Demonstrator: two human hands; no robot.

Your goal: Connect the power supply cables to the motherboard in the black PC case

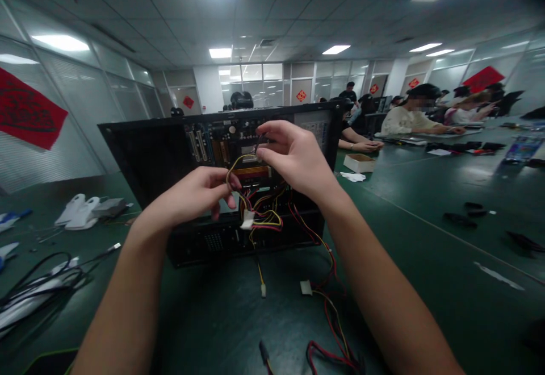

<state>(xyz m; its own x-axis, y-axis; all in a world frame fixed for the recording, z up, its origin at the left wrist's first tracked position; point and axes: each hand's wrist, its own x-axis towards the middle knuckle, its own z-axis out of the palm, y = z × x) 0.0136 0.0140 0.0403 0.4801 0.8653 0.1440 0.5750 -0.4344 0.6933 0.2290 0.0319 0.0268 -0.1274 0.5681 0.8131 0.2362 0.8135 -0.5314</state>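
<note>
An open black computer case (pixel 140 165) stands on its side before me, with a circuit board showing inside. My right hand (pixel 293 156) is at the upper board, thumb and index finger closed on the end of a thin yellow-and-black power cable (pixel 233 166); the tip is hidden by the fingers. Lower and to the left, my left hand (pixel 200 196) has its fingers curled around the same cable. Just beneath hangs a white power connector (pixel 247 219) with yellow, red and black wires. A small white plug (pixel 263 290) dangles below the case.
More red, yellow and black wires with a white connector (pixel 306 288) trail over the green table (pixel 409 221). Black cables (pixel 55 284) and white plastic parts (pixel 80 211) lie at left. A small box (pixel 359 163) stands at right; several people sit beyond.
</note>
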